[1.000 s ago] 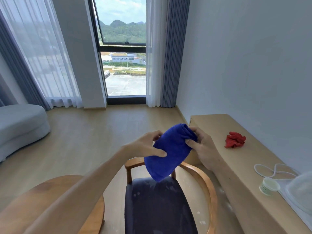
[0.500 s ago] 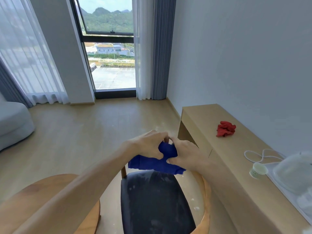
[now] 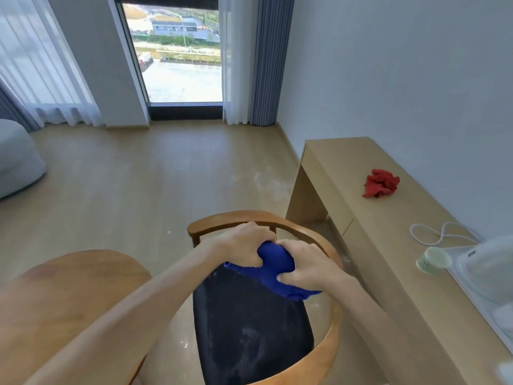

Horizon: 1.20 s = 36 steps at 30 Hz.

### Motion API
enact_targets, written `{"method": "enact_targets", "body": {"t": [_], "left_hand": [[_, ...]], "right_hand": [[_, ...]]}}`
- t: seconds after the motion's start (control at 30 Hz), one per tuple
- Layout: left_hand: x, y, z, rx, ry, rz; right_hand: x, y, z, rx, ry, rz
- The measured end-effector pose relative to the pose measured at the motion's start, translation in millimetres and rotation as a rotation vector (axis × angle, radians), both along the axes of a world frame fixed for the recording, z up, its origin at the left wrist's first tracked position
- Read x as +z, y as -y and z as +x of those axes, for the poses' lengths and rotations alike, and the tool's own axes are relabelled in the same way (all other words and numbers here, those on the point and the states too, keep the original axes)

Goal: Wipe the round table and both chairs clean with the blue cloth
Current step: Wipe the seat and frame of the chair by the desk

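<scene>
The blue cloth (image 3: 277, 266) is bunched up just above the back part of a chair's dark seat (image 3: 249, 329). My left hand (image 3: 244, 244) grips its left side and my right hand (image 3: 304, 266) grips its right side, fingers curled into the fabric. The seat is dusty with pale smears. The chair's curved wooden backrest (image 3: 236, 216) arcs behind my hands. The round wooden table (image 3: 69, 276) lies at the lower left, partly under my left forearm. Only one chair is in view.
A long wooden desk (image 3: 388, 245) runs along the right wall, holding a red cloth (image 3: 381, 187), a white cable (image 3: 438, 234), a small cup (image 3: 431, 259) and a clear lid. A grey sofa (image 3: 16, 159) sits at left. Wooden floor stretches to the window.
My hands brought the blue cloth down from chest height toward the chair seat and squeezed it into a tighter bundle. The view tilted downward.
</scene>
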State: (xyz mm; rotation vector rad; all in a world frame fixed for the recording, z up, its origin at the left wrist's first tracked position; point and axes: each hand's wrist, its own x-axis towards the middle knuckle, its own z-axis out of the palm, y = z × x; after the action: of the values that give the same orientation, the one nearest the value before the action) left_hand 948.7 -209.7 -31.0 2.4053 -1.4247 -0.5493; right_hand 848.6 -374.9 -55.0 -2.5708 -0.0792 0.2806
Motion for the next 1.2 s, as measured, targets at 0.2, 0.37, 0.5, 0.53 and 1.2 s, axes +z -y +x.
{"method": "enact_targets", "body": {"t": [0.2,0.37,0.5,0.53,1.2], "left_hand": [[-94.2,21.0,7.5,0.145,-0.088,-0.016],[-185.6,38.7,14.0,0.357,-0.091,0.008],[-245.7,43.1,31.7,0.442,-0.03,0.049],[-260.1,44.6,39.8,0.468,0.015,0.053],[-504.3,-41.8,76.1,0.967,0.006,0.326]], "right_hand": [[-93.0,28.6,15.7,0.015,-0.16,0.197],[-169.4,58.8,54.7,0.058,-0.249,0.162],[-223.4,63.7,90.9,0.115,-0.172,0.038],[-237.4,62.4,102.1,0.123,-0.112,-0.021],[-477.3,47.9,180.5,0.511,0.207,-0.348]]}}
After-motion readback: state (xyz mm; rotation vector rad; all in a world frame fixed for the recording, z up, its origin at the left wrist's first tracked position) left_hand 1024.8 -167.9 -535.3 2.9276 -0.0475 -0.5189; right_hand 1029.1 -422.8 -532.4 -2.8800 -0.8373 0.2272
